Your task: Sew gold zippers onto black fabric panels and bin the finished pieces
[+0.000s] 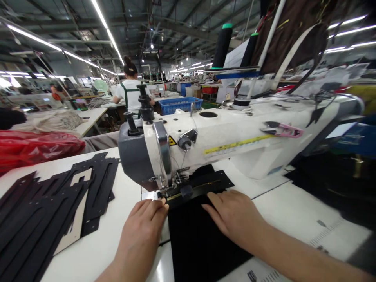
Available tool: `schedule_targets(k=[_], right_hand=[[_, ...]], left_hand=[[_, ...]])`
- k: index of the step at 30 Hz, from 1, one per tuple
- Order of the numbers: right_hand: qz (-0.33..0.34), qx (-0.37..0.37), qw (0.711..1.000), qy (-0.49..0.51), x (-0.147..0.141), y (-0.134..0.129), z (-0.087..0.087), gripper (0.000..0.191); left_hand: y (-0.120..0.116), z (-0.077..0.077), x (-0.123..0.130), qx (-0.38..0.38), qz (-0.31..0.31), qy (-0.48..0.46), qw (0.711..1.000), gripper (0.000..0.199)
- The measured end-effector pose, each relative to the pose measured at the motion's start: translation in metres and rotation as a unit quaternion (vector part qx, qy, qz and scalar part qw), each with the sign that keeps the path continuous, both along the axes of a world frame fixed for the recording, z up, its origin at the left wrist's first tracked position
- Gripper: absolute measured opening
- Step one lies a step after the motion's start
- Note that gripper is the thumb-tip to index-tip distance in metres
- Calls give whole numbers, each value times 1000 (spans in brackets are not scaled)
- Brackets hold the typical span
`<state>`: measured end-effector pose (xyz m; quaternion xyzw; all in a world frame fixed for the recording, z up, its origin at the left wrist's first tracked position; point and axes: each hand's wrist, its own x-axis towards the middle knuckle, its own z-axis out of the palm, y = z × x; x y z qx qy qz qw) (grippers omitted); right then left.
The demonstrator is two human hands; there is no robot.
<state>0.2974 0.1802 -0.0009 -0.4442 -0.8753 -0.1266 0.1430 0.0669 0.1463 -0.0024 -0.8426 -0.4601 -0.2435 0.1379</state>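
Both hands lie flat and unclenched on the matte black fabric panel (199, 235) at 6 o'clock on the white counter (293, 211) — left hand (141, 231) at its edge, right hand (235, 215) on top. Fingertips sit near the presser foot (167, 190); a slip could bring them under it, or skew the brass zipper (194, 190) — smooth, toothed, narrow.

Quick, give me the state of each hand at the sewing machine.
Left hand: open, fingers flat, fingertips at the black fabric edge by the presser foot.
Right hand: open, palm down, pressing on the black fabric.
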Motion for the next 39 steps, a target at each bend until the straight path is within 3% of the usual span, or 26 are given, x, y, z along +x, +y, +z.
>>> schedule_targets(k=[3,5,8,12,24,28,32,35,39], right_hand=[[-21,51,998,-5,19,-2,2,22],[17,78,997,17,18,-7,5,29],[117,77,987,83,-5,-19,3,35],[193,89,969,129,-36,-25,-9,28],[199,-37,968,148,-60,-7,-8,22],[238,-35,961,132,-56,-9,-6,23],[260,33,955,141,-52,-10,-1,23],[218,71,957,177,-52,-3,-1,23],[190,-2,971,148,-52,7,-7,28]], left_hand=[[-3,1,1,-8,3,-2,1000,25],[-6,0,1,-14,26,6,1000,27],[-10,-2,1,-11,66,27,997,29],[-7,-2,-2,-34,35,-1,999,24],[2,1,-5,-75,65,-125,987,19],[-1,0,-5,-64,40,-77,994,19],[-3,-1,-3,-29,26,-1,999,24],[-4,-1,1,-17,27,31,999,26],[-8,2,4,2,45,70,997,31]])
